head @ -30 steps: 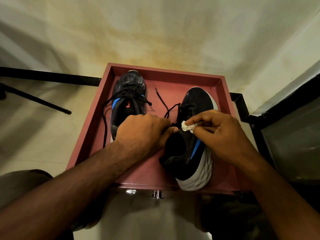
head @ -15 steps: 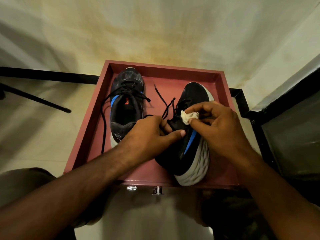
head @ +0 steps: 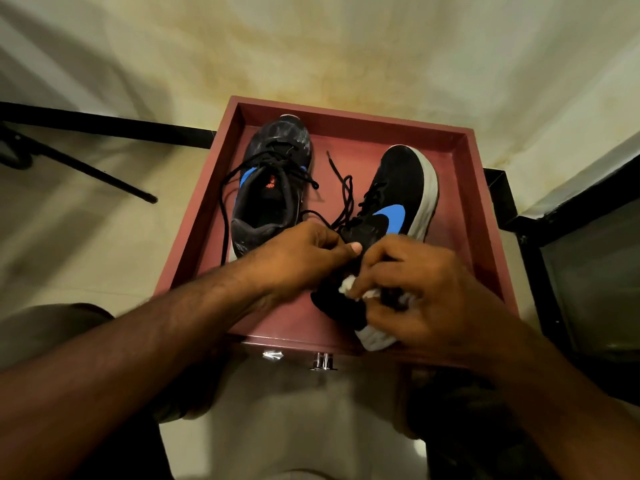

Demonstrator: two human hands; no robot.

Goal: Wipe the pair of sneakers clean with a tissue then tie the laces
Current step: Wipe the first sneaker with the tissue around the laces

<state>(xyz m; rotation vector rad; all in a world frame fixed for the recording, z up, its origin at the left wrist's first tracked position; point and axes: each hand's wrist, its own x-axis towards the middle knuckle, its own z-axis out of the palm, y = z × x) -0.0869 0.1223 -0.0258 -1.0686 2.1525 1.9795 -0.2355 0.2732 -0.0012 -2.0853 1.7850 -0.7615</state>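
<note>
Pinching a white tissue (head: 348, 285) between its curled fingers, the right hand (head: 420, 292) presses it on the heel part of the right sneaker (head: 394, 202). The left hand (head: 304, 254) holds the same sneaker at its collar; its fingers are curled and its thumb lies flat on the black fabric, just beside the right hand's fingers. This sneaker leans on its side, so the white sole and the blue mark face up, and its heel is hidden under both hands. The left sneaker (head: 270, 188) stands upright with its opening up, apart from the hands, and its toe is near the far wall. Both sneakers are inside a red tray (head: 485, 209). The black laces (head: 341, 194) are loose on both and lie on the tray floor between the two sneakers and along the left wall. A black bar (head: 104, 124) runs on the pale floor on the left of the tray. Compared with half a second ago, the right hand with the tissue has moved from the lace area down to the heel, so the blue mark now shows fully.
</note>
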